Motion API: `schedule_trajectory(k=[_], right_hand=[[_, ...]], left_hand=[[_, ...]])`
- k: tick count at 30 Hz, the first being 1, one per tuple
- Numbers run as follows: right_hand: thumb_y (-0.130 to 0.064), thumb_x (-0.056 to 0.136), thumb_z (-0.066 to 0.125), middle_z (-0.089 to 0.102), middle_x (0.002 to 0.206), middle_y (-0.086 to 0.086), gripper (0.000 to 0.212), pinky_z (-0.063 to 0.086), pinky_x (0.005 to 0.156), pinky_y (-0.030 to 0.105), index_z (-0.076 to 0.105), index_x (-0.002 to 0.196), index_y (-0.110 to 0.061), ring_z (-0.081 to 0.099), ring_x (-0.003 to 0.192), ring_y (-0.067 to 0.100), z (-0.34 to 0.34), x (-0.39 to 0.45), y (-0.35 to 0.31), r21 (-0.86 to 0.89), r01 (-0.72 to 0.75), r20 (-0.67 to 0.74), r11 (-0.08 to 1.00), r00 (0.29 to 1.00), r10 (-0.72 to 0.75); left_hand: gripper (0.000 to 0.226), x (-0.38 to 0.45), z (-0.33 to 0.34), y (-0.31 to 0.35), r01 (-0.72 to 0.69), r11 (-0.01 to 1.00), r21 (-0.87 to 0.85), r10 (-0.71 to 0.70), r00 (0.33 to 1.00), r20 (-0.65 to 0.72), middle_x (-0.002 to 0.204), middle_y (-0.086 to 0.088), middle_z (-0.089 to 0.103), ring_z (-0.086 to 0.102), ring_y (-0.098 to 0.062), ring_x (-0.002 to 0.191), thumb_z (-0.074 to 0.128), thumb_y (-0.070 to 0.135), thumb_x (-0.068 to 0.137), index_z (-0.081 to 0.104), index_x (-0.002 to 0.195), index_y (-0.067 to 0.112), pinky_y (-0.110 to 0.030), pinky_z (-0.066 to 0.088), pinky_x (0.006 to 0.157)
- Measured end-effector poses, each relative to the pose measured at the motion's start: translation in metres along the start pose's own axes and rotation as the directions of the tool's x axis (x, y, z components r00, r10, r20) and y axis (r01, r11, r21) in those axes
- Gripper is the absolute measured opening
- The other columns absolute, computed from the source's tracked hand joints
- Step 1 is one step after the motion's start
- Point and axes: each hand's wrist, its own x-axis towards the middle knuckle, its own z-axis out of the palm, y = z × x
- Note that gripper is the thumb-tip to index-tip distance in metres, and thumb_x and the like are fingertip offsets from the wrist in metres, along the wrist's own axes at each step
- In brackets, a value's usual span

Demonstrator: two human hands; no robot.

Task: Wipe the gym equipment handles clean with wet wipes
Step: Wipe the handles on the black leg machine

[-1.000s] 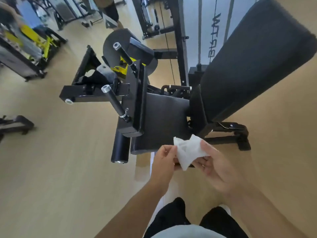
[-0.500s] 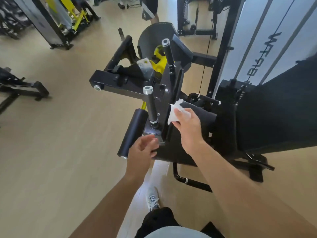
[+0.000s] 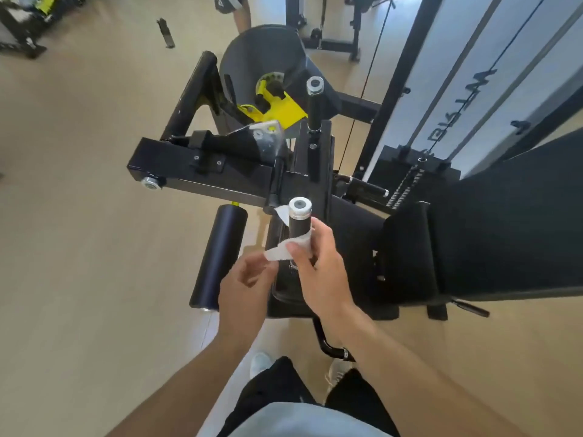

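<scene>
A black upright handle [image 3: 299, 221] with a silver end cap rises from the leg machine, close in front of me. A white wet wipe [image 3: 279, 251] is wrapped around its lower part. My right hand [image 3: 318, 269] grips the handle over the wipe, thumb pressing the cloth. My left hand [image 3: 246, 288] pinches the wipe's loose end at the left of the handle. A second, identical handle [image 3: 314, 105] stands farther back, untouched.
A black foam roller [image 3: 217, 257] hangs left of the handle. The machine's seat [image 3: 353, 234] and backrest pad [image 3: 504, 228] lie to the right. A yellow cam [image 3: 277, 110] and weight plate [image 3: 252, 58] sit behind. Another person's legs [image 3: 239, 11] show at the top.
I have stepped closer to the machine. My right hand carried the wipe from beside the handle onto it, and my left hand rose to take the wipe's loose end.
</scene>
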Motion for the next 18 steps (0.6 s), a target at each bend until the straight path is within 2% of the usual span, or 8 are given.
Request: schedule_trajectory(k=[2,4,6,8,11,14,16,18], right_hand=[[-0.034,0.103,0.052,0.064,0.112,-0.015,0.024,0.052,0.090,0.022,0.048,0.126,-0.030,0.062,0.103,0.004,0.001,-0.004,0.011,-0.090,-0.021,0.096,0.996,0.995,0.029],[-0.037,0.103,0.049,0.062,0.106,-0.013,0.015,0.053,0.088,0.027,0.048,0.117,-0.032,0.061,0.099,0.007,-0.001,-0.002,0.012,-0.101,-0.066,0.150,0.993,0.985,0.081],[-0.038,0.102,0.051,0.061,0.108,-0.013,0.016,0.055,0.088,0.032,0.046,0.117,-0.032,0.061,0.099,0.010,-0.005,0.009,0.004,-0.101,0.004,0.199,0.995,0.980,0.016],[-0.037,0.101,0.054,0.060,0.110,-0.017,0.021,0.056,0.088,0.027,0.045,0.119,-0.029,0.060,0.102,0.008,-0.010,0.025,-0.010,-0.057,0.095,0.239,0.994,0.968,-0.079],[-0.032,0.099,0.058,0.058,0.111,-0.024,0.024,0.054,0.086,0.020,0.046,0.119,-0.026,0.059,0.103,0.001,-0.015,0.034,-0.013,0.005,0.132,0.262,0.991,0.957,-0.129],[-0.035,0.102,0.054,0.064,0.101,-0.008,0.017,0.055,0.078,0.032,0.048,0.110,-0.022,0.063,0.089,0.009,-0.012,0.020,0.018,-0.107,0.116,0.320,0.987,0.944,-0.076],[-0.038,0.102,0.052,0.063,0.092,-0.004,0.017,0.056,0.075,0.042,0.047,0.106,-0.023,0.062,0.081,0.014,-0.010,0.016,0.021,-0.149,0.095,0.313,0.984,0.949,-0.044],[-0.038,0.101,0.054,0.062,0.097,-0.011,0.017,0.057,0.083,0.041,0.047,0.111,-0.026,0.062,0.089,0.013,-0.011,0.025,0.004,-0.088,0.098,0.272,0.991,0.960,-0.071]], left_hand=[[0.004,-0.008,0.009,-0.002,-0.013,1.000,-0.005,0.013,0.995,-0.098,0.083,0.013,0.072,0.067,0.001,0.079,0.068,0.020,0.093,0.071,0.094,0.023,-0.005,0.049,0.070],[0.005,-0.020,0.021,0.000,0.003,1.000,-0.026,-0.007,0.991,-0.133,0.083,0.014,0.072,0.067,0.003,0.079,0.067,0.022,0.094,0.072,0.095,0.022,-0.005,0.049,0.070],[0.007,-0.027,0.027,0.007,0.011,0.995,-0.096,-0.029,0.981,-0.194,0.087,0.013,0.073,0.068,0.001,0.085,0.066,0.024,0.095,0.072,0.099,0.023,-0.010,0.053,0.075],[0.010,-0.025,0.026,0.015,-0.003,0.991,-0.137,-0.031,0.969,-0.245,0.094,0.011,0.074,0.070,-0.007,0.090,0.066,0.024,0.095,0.072,0.103,0.022,-0.016,0.055,0.082],[0.013,-0.017,0.020,0.020,-0.002,0.995,-0.101,-0.021,0.975,-0.223,0.100,0.008,0.074,0.071,-0.012,0.094,0.067,0.023,0.095,0.072,0.107,0.022,-0.024,0.057,0.089],[0.017,-0.019,0.021,0.017,0.073,0.995,-0.069,-0.085,0.978,-0.193,0.106,0.009,0.073,0.068,-0.012,0.101,0.065,0.023,0.096,0.071,0.111,0.024,-0.035,0.055,0.097],[0.019,-0.025,0.025,0.014,0.097,0.991,-0.095,-0.114,0.973,-0.200,0.109,0.010,0.072,0.066,-0.009,0.104,0.065,0.022,0.096,0.070,0.114,0.025,-0.031,0.053,0.098],[0.020,-0.029,0.027,0.015,0.072,0.990,-0.118,-0.098,0.966,-0.238,0.109,0.012,0.071,0.066,-0.006,0.103,0.065,0.020,0.096,0.069,0.115,0.025,-0.016,0.052,0.090]])
